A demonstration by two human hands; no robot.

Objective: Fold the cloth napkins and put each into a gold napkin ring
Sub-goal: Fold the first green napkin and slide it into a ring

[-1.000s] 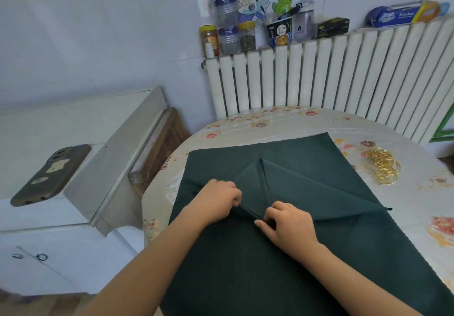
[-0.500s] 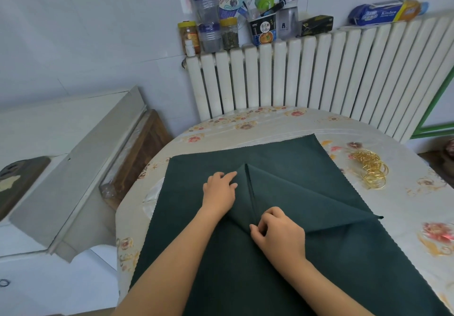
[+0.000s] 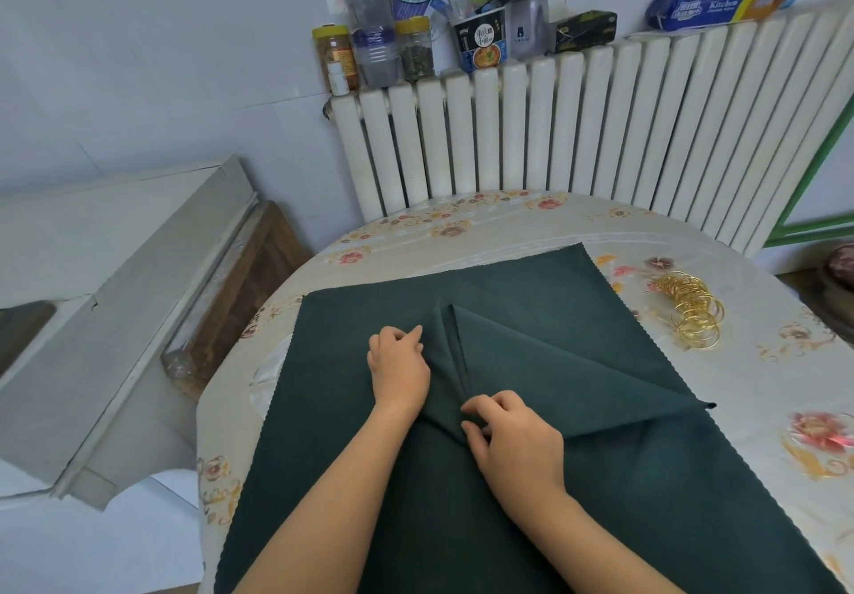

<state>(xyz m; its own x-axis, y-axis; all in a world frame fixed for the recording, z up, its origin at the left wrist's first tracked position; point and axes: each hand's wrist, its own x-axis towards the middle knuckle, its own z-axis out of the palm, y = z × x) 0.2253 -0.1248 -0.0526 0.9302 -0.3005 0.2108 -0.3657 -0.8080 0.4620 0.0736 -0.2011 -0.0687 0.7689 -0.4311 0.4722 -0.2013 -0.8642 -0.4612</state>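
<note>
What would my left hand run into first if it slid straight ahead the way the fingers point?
The left hand points up and slightly right, so it would likely meet the raised fold ridge of the green napkin almost at once. Beyond that lies flat cloth, then the table.

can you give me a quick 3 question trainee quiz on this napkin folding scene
1. True or false: the gold napkin rings lie piled on the table, apart from the dark green napkin.
2. Which hand is nearer the radiator? A) left hand B) right hand
3. Fill in: both hands' fingers pinch a ____ in the napkin.

Key: 1 true; 2 A; 3 fold
</note>
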